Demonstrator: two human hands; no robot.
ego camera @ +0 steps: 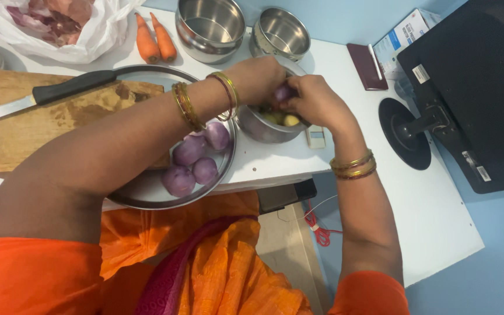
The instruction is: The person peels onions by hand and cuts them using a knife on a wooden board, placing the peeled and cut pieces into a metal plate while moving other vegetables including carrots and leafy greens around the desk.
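Both hands meet over a small steel pot (262, 125) on the white desk (438, 210), so anything dropped lands inside. Left hand (258, 79) and right hand (313, 100) pinch one purple onion (282, 93) between the fingertips; it's roundish and mostly hidden, so long axis can't be told. Peeled onions (196, 160) wait on the steel plate (147, 195) beside the pot, near the knife (42, 96) on the wooden cutting board (7, 137).
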